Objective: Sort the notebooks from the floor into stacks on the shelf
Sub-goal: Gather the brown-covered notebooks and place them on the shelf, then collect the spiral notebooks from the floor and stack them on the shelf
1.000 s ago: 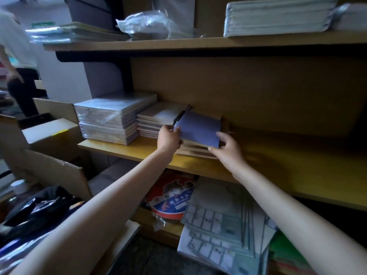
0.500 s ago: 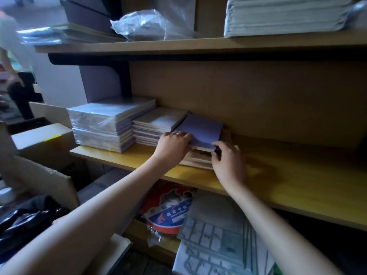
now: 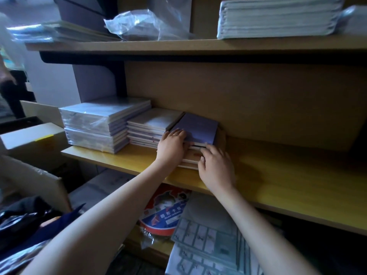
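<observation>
Up on shelf (image 3: 288, 175) stack (image 3: 190, 158), purple notebook (image 3: 198, 128) under left hand (image 3: 171, 147).

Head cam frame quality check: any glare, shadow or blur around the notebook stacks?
Head view: glare on the plastic-wrapped stack and the plastic bag above; deep shadow below the shelf at lower right; far left edge smeared; wide-angle lens bows the shelf lines; the purple notebook and the left hand on it are fairly sharp.

left hand (image 3: 171, 144) is pressing on purple notebook (image 3: 198, 129) | right hand (image 3: 215, 165) is touching notebook stack (image 3: 191, 158) front | stack is sitting on yellow shelf (image 3: 282, 175)
</observation>
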A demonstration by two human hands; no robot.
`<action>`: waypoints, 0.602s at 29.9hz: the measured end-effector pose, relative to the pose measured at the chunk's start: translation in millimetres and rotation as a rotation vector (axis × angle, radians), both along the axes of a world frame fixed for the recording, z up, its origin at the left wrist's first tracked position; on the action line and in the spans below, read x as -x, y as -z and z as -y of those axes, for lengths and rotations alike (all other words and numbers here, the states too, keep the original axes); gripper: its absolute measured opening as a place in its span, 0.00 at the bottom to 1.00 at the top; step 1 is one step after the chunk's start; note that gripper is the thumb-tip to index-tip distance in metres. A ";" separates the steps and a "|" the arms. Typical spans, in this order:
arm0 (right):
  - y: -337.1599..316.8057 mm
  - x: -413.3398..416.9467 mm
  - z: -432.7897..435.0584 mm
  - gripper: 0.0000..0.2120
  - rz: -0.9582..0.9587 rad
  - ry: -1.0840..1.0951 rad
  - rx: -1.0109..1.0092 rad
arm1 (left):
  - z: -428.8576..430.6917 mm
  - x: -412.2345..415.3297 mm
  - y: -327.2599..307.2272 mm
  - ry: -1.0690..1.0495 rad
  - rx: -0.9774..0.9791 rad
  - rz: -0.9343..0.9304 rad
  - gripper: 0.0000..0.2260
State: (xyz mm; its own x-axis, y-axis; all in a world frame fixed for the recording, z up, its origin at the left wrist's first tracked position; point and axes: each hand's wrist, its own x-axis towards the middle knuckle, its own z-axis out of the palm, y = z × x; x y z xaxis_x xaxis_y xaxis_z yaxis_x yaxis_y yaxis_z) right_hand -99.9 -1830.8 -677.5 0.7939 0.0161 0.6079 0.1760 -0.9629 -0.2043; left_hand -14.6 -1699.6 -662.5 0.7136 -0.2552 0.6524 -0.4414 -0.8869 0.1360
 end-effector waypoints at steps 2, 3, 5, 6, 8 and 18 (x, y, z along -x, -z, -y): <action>0.4 0.0 1.0 0.18 0.001 -0.005 0.002 | 0.6 0.4 0.7 0.015 0.039 0.013 0.17; 0.7 -0.8 1.2 0.18 -0.007 -0.002 0.001 | 0.5 -0.6 1.0 0.019 0.057 0.011 0.17; 1.1 -2.0 1.0 0.18 -0.011 -0.003 -0.015 | 0.3 -0.4 2.2 0.015 0.056 0.003 0.18; 0.3 -1.1 0.5 0.17 0.010 -0.021 -0.044 | 0.5 2.3 3.1 0.000 0.048 0.002 0.18; -3.8 6.0 0.8 0.13 0.117 -0.110 -0.119 | 0.8 16.8 6.0 -0.025 0.070 0.008 0.19; 77.4 157.0 67.5 0.09 0.271 -0.390 -0.021 | 51.2 167.1 89.5 0.652 0.060 0.202 0.15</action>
